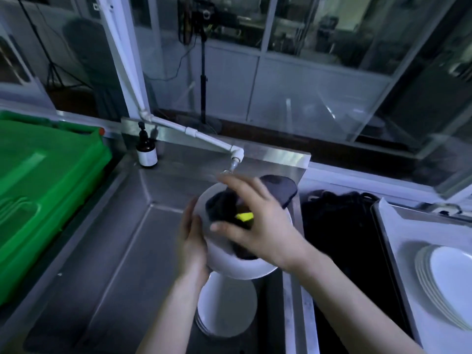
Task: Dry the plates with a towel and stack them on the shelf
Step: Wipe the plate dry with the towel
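I judge drying step: left hand (191, 245) grips plate (229, 263) rim, 9 o'clock; right hand (263, 226) splayed flat, pressing towel (222, 205); next needs transfer to dried stack (447, 277), 3 o'clock.

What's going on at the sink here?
A person is drying a white plate over the steel sink. The left hand grips the plate's rim while the right hand presses a dark towel onto its face. A stack of plates sits in the sink below, and another stack lies on the surface to the right.
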